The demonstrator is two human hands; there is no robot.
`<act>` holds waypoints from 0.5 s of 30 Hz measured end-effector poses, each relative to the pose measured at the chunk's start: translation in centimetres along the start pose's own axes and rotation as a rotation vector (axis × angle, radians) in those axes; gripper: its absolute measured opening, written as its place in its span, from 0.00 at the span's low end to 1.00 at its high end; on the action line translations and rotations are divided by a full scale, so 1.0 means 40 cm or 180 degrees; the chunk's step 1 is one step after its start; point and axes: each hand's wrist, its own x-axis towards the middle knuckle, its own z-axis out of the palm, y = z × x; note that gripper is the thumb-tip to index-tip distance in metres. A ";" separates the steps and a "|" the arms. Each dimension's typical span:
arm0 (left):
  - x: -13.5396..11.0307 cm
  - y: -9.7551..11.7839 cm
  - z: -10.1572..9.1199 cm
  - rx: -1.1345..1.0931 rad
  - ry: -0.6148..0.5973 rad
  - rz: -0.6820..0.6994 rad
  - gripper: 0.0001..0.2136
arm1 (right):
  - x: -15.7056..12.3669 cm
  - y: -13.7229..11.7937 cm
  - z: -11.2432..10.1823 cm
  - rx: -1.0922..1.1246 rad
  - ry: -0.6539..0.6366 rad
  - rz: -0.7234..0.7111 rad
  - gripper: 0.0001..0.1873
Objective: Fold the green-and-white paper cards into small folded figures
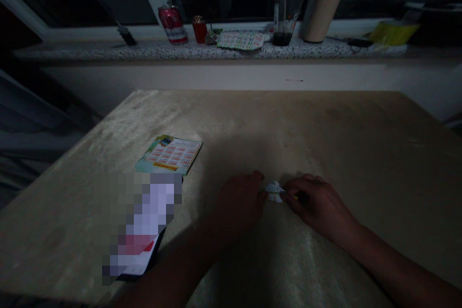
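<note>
A small folded piece of white paper (274, 191) lies on the wooden table (325, 134), pinched between both my hands. My left hand (240, 199) grips its left side with curled fingers. My right hand (317, 202) holds its right side, fingertips pressed together on it. The scene is dim and the finer folds of the paper cannot be made out.
A colourful printed calendar sheet (169, 155) lies left of my hands, with a blurred-out item (140, 226) below it. On the stone windowsill (108, 49) stand a red can (173, 24), a small red cup (199, 29), a lidded drink cup (287, 12), a cardboard tube (325, 0) and another printed sheet (241, 39).
</note>
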 end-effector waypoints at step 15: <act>0.010 0.008 -0.004 0.0216 -0.0022 0.0037 0.08 | -0.001 0.001 0.006 -0.0196 0.0037 -0.0032 0.03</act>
